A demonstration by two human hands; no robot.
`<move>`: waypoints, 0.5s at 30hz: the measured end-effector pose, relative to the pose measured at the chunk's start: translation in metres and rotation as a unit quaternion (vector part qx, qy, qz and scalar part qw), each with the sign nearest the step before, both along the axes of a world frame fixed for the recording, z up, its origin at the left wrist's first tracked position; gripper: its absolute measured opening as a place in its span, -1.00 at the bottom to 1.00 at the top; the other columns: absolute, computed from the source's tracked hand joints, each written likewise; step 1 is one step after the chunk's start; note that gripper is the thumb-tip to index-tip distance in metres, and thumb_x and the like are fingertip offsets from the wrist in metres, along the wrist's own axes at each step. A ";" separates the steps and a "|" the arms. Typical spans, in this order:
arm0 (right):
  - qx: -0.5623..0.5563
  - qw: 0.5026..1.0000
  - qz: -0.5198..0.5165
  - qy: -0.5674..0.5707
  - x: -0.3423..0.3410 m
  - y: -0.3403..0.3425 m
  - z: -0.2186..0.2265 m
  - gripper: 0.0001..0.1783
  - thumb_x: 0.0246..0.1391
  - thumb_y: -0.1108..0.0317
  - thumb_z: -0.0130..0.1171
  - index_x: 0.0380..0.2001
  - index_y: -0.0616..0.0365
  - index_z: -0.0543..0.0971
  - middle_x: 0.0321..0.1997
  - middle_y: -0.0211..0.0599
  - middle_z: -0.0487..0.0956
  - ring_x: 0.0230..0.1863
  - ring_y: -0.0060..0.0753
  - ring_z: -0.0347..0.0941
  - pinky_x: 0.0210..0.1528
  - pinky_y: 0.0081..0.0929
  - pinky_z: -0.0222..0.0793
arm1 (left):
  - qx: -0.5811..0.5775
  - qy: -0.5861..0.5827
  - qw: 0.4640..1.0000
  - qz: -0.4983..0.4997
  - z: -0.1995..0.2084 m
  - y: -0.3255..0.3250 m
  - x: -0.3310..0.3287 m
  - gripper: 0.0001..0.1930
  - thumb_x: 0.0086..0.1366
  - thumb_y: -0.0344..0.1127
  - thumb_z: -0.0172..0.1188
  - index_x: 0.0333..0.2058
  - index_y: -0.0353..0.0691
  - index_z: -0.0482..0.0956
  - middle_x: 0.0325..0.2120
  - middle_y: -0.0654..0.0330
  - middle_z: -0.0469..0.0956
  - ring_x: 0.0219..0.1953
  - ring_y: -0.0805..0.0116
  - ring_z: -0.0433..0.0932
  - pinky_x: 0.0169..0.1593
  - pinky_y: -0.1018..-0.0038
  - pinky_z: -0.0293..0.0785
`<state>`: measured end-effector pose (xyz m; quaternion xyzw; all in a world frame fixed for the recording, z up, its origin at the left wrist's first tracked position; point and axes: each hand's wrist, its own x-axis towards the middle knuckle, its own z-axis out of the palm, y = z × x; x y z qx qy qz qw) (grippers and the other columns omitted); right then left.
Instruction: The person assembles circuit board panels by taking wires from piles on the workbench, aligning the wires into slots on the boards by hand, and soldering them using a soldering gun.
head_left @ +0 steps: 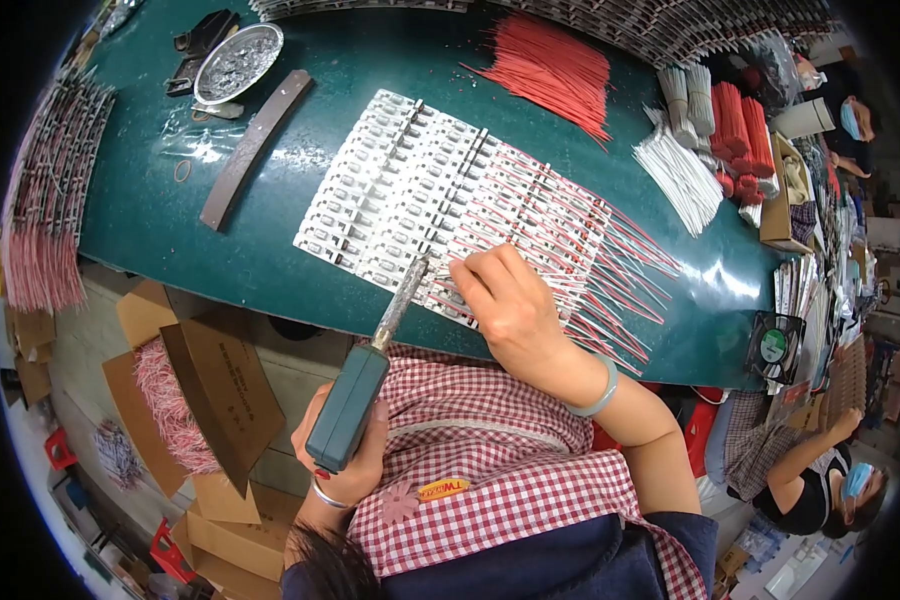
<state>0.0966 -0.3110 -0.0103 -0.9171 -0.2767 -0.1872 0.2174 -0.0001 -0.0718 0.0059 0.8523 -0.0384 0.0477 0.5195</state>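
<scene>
My left hand (pixel 370 450) is wrapped around the green handle of a soldering iron (pixel 348 410). The iron's metal barrel slants up and away, its tip touching or just over the near edge of a white panel of small circuit boards (pixel 365 200). Right beside that tip, my right hand (pixel 515 305) has thumb and forefinger pinched on a thin wire, mostly hidden by the fingers. Red and white wires (pixel 620 270) trail rightward from the panel's right half. Its left half shows bare boards with small metal parts.
A bowl of silvery bits (pixel 238 62) and a curved brown bar (pixel 255 150) lie on the green table (pixel 170 235). Red wires (pixel 550 70) and white wires (pixel 678 175) are heaped beyond. Wired panels (pixel 55 170) stand left. An open carton (pixel 220 390) sits below; another person (pixel 810 480) works at right.
</scene>
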 end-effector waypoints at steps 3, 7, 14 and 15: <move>-0.005 1.000 -0.004 0.002 0.000 0.000 0.000 -0.63 -0.18 0.52 0.19 -0.20 0.42 0.58 -0.29 -0.21 0.47 -0.21 -0.24 0.40 -0.28 -0.42 0.46 | -0.001 -0.001 1.000 -0.003 0.000 0.002 -0.001 -0.78 0.09 -0.60 0.36 -0.24 -0.44 0.64 -0.32 -0.04 0.63 -0.38 0.12 0.66 -0.29 0.41 0.57; -0.001 1.000 -0.006 -0.003 -0.003 0.000 0.001 -0.62 -0.16 0.53 0.19 -0.18 0.43 0.58 -0.26 -0.20 0.49 -0.22 -0.24 0.41 -0.28 -0.42 0.46 | -0.003 0.004 1.000 0.003 -0.001 0.003 -0.003 -0.78 0.09 -0.59 0.37 -0.24 -0.44 0.64 -0.31 -0.04 0.63 -0.37 0.11 0.67 -0.28 0.40 0.58; 0.044 0.999 -0.011 0.006 -0.015 0.007 -0.002 -0.56 -0.20 0.66 0.23 -0.12 0.36 0.60 -0.25 -0.19 0.55 -0.27 -0.19 0.47 -0.32 -0.35 0.46 | 0.021 -0.002 1.000 -0.007 -0.001 0.005 -0.005 -0.78 0.09 -0.59 0.37 -0.24 -0.45 0.64 -0.29 -0.04 0.64 -0.34 0.10 0.68 -0.25 0.40 0.59; 0.044 0.999 -0.011 0.006 -0.015 0.007 -0.001 -0.56 -0.20 0.66 0.23 -0.12 0.36 0.60 -0.25 -0.19 0.55 -0.27 -0.19 0.47 -0.32 -0.35 0.46 | 0.019 -0.007 1.000 -0.012 0.000 0.005 -0.004 -0.78 0.09 -0.59 0.37 -0.24 -0.45 0.64 -0.29 -0.04 0.64 -0.34 0.10 0.68 -0.24 0.40 0.59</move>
